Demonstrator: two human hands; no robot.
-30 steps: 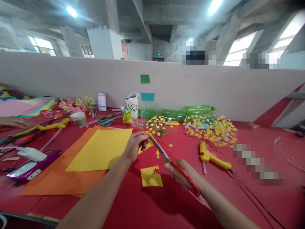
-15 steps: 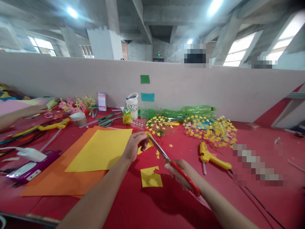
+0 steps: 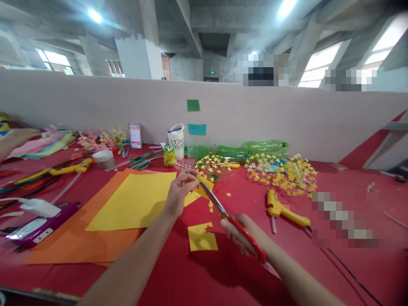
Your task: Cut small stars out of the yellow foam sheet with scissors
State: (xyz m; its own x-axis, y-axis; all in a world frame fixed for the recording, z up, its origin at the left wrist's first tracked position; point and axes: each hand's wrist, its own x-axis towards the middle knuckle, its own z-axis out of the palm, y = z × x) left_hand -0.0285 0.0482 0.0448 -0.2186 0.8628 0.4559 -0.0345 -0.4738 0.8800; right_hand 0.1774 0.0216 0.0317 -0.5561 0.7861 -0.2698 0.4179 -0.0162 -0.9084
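My left hand [image 3: 181, 192] pinches a small piece of yellow paper [image 3: 206, 186] above the table. Wrapped round the handles of red-handled scissors [image 3: 245, 234] is my right hand [image 3: 242, 231]. The scissors' blades point up and left, with their tips at the yellow piece. Below them lies a yellow square [image 3: 202, 241] with a star-shaped cut-out at its upper right. Small yellow scraps [image 3: 211, 206] and a loose yellow star [image 3: 228, 194] rest nearby. Left of my left hand, a yellow sheet [image 3: 134, 204] overlaps orange sheets [image 3: 60, 240].
A yellow glue gun [image 3: 285, 209] with a cable lies at right. Farther back are star-covered decorations [image 3: 287, 172], green plastic bottles [image 3: 236, 152], a white cup [image 3: 177, 142] and green scissors [image 3: 145, 160]. A purple power strip [image 3: 41, 223] sits at left; another person's hand [image 3: 22, 137] reaches in.
The yellow piece has turned in my left fingers and shows more of its surface beside the blades. At far left, the other person's hand has moved left.
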